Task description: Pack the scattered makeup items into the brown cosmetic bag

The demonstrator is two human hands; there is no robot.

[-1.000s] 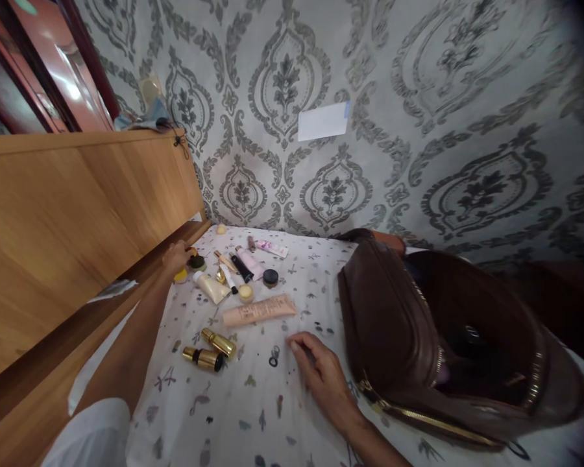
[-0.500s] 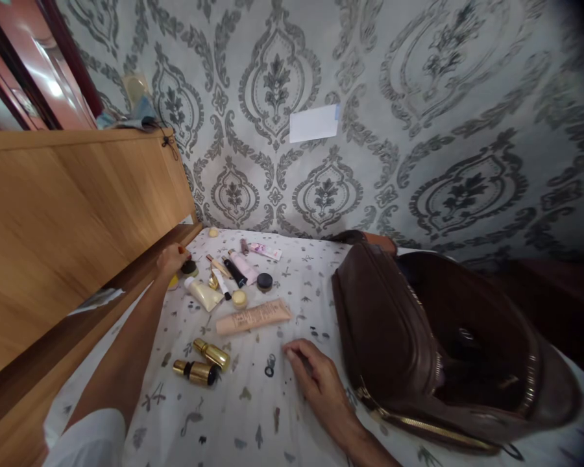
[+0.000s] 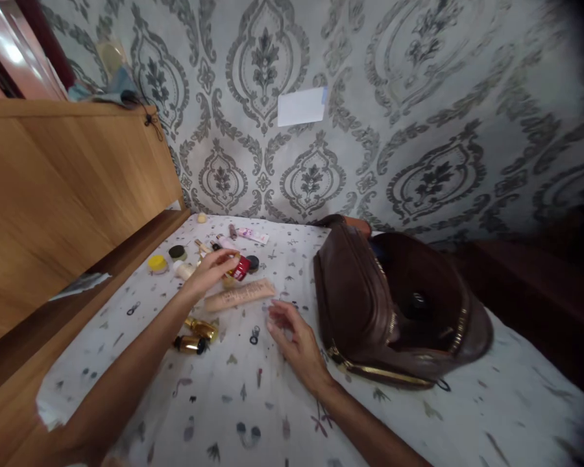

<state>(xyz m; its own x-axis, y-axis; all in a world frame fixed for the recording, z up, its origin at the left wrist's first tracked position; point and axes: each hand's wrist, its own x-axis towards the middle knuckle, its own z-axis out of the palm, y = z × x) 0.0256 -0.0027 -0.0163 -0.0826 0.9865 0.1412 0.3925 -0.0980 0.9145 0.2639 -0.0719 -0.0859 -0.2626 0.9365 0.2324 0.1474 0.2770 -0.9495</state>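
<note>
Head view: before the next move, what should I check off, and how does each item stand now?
1. Left hand has the red jar: ok, gripped by the fingers.
2. Right hand is free: ok, nothing seen in it.
3. Bag is open: ok, its mouth gapes.
4. Red jar's lid is fully closed: cannot tell, fingers and blur hide it.
5. Gold bottles stand upright: not ok, both lie on their sides.
6. Bag has room inside: cannot tell, the interior is too dark.
</note>
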